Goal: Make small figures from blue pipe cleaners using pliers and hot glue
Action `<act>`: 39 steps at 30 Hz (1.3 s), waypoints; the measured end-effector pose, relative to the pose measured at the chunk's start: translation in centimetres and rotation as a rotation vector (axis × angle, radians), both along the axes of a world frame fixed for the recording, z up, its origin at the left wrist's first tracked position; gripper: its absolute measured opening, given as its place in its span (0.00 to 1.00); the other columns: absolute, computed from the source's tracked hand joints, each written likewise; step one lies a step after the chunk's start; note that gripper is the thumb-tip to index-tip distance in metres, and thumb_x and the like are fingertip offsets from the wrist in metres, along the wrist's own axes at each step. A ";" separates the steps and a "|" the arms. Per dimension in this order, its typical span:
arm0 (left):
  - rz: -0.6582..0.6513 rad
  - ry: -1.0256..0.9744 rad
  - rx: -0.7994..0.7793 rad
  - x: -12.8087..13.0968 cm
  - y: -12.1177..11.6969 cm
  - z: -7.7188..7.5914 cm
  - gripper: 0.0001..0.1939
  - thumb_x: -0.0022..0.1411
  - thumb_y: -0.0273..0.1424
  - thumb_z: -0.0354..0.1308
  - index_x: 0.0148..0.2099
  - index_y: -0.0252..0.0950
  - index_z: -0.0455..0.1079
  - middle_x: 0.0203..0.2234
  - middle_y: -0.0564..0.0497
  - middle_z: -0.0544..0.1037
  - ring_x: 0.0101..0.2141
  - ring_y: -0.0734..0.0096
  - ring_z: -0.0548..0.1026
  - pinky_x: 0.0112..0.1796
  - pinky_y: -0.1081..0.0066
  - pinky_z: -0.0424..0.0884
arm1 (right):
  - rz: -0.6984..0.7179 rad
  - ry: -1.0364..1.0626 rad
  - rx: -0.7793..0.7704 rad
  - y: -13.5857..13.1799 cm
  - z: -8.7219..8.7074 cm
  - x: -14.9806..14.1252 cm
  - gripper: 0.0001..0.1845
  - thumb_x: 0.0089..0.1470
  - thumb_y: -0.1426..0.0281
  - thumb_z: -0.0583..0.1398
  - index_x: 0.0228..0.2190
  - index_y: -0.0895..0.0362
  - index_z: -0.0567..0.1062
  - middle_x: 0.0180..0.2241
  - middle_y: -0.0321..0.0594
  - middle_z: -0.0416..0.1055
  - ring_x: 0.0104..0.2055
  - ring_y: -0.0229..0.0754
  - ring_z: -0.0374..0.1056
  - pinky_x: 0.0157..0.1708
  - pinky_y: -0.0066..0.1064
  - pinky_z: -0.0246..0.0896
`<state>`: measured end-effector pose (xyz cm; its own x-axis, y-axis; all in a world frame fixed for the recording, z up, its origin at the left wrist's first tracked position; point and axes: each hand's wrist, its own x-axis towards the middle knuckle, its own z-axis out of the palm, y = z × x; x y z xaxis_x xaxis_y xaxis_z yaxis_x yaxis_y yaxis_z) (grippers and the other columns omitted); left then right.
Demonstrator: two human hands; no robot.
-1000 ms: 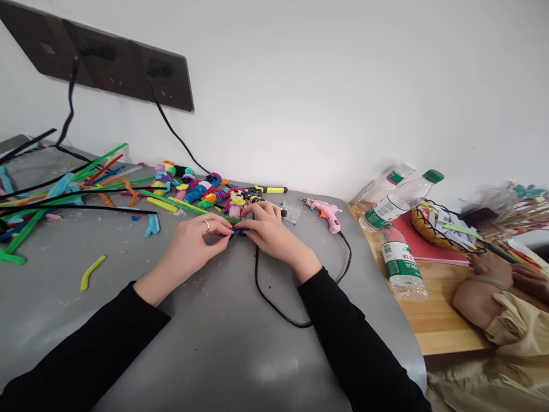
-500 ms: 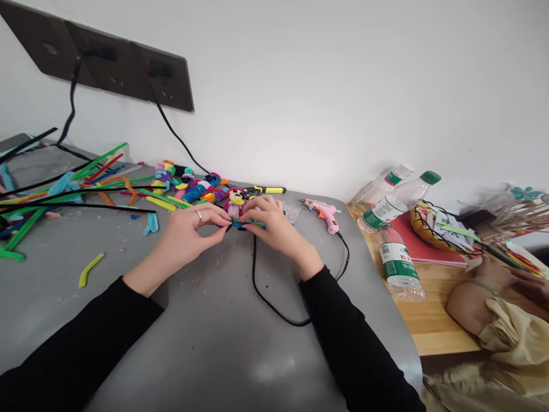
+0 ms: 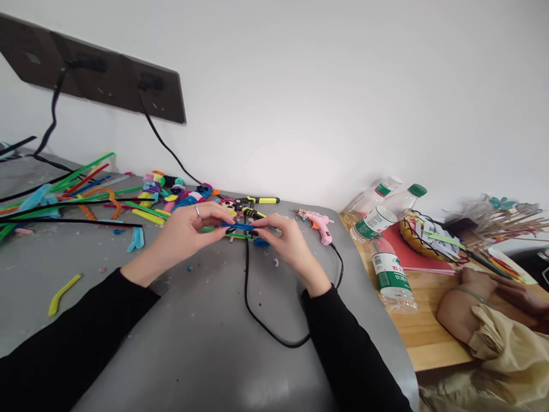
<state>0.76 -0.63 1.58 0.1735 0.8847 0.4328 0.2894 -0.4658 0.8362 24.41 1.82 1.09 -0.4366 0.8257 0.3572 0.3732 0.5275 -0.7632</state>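
Note:
Between my two hands runs a short blue pipe cleaner [image 3: 241, 227], held level above the grey table [image 3: 193, 343]. My left hand [image 3: 195, 229], with a ring on one finger, pinches its left end between thumb and fingers. The right end is pinched by my right hand [image 3: 285, 243]. Just behind my fingers lie pliers with yellow-and-black handles [image 3: 266, 200] and a small colourful pipe-cleaner figure [image 3: 227, 207], partly hidden. A green pipe cleaner [image 3: 235, 235] shows beneath the blue one. Further left are more fuzzy figures [image 3: 193, 197].
A pink glue gun [image 3: 319, 225] lies right of my hands, its black cord [image 3: 274, 339] looping across the table. Loose pipe cleaners [image 3: 86, 197] spread at left. Plastic bottles [image 3: 392, 280], a basket [image 3: 429, 234] and another person's arm [image 3: 463, 303] are on the wooden table at right.
My hands have drawn slightly apart, and more of the blue pipe cleaner shows between them. The whole view has shifted a little, moving the tabletop things leftward in the picture.

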 end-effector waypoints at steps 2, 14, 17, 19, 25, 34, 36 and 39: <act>0.027 0.017 0.005 -0.2 -0.3 -0.7 0.09 0.61 0.39 0.65 0.40 0.41 0.81 0.39 0.47 0.84 0.41 0.60 0.82 0.42 0.63 0.82 | -0.007 -0.072 0.111 -0.3 -0.1 -0.2 0.05 0.63 0.72 0.64 0.39 0.52 0.82 0.38 0.37 0.81 0.41 0.43 0.73 0.50 0.39 0.62; 0.104 0.317 0.295 -1.4 0.1 -3.5 0.16 0.71 0.44 0.58 0.47 0.43 0.82 0.41 0.48 0.85 0.42 0.60 0.82 0.43 0.64 0.79 | -0.027 -0.159 0.269 -0.8 -0.5 -0.9 0.06 0.68 0.70 0.60 0.40 0.53 0.78 0.36 0.38 0.79 0.40 0.43 0.71 0.48 0.38 0.58; 0.119 0.362 0.407 -1.3 0.0 -3.4 0.13 0.73 0.38 0.57 0.46 0.41 0.82 0.38 0.48 0.84 0.40 0.63 0.81 0.43 0.65 0.78 | -0.002 -0.184 0.292 -1.0 -0.5 -1.0 0.07 0.69 0.68 0.59 0.40 0.54 0.78 0.35 0.38 0.79 0.40 0.43 0.71 0.48 0.38 0.58; 0.122 0.385 0.481 -1.2 0.0 -3.3 0.12 0.74 0.33 0.56 0.45 0.39 0.81 0.36 0.48 0.84 0.39 0.64 0.81 0.42 0.66 0.78 | 0.004 -0.219 0.294 -1.2 -0.4 -1.1 0.06 0.69 0.66 0.60 0.43 0.53 0.77 0.37 0.39 0.79 0.41 0.43 0.71 0.49 0.38 0.57; 0.115 0.404 0.583 -0.6 -0.3 -3.0 0.07 0.71 0.26 0.58 0.43 0.35 0.79 0.35 0.48 0.83 0.37 0.67 0.80 0.40 0.68 0.77 | 0.018 -0.321 0.437 -1.4 -0.6 -1.4 0.09 0.70 0.67 0.58 0.44 0.55 0.78 0.37 0.40 0.79 0.43 0.43 0.71 0.53 0.38 0.54; 0.142 0.385 0.569 -0.2 -0.5 -3.4 0.07 0.70 0.25 0.59 0.42 0.37 0.78 0.34 0.50 0.83 0.36 0.67 0.79 0.41 0.68 0.76 | 0.005 -0.445 0.553 -1.4 -0.7 -1.5 0.10 0.71 0.68 0.57 0.43 0.56 0.78 0.35 0.41 0.78 0.41 0.43 0.70 0.55 0.40 0.52; 0.155 0.384 0.551 -0.1 -0.6 -3.2 0.08 0.71 0.26 0.58 0.41 0.38 0.79 0.33 0.50 0.83 0.36 0.67 0.79 0.41 0.68 0.76 | 0.000 -0.452 0.567 -1.4 -0.7 -1.5 0.10 0.71 0.68 0.56 0.43 0.56 0.78 0.35 0.41 0.78 0.41 0.43 0.70 0.55 0.40 0.53; 0.165 0.386 0.513 -0.2 -0.7 -3.1 0.09 0.72 0.29 0.57 0.40 0.39 0.79 0.33 0.50 0.83 0.36 0.66 0.79 0.40 0.67 0.76 | -0.012 -0.483 0.562 -1.4 -0.7 -1.5 0.12 0.72 0.69 0.55 0.43 0.56 0.79 0.35 0.41 0.79 0.40 0.43 0.69 0.54 0.40 0.53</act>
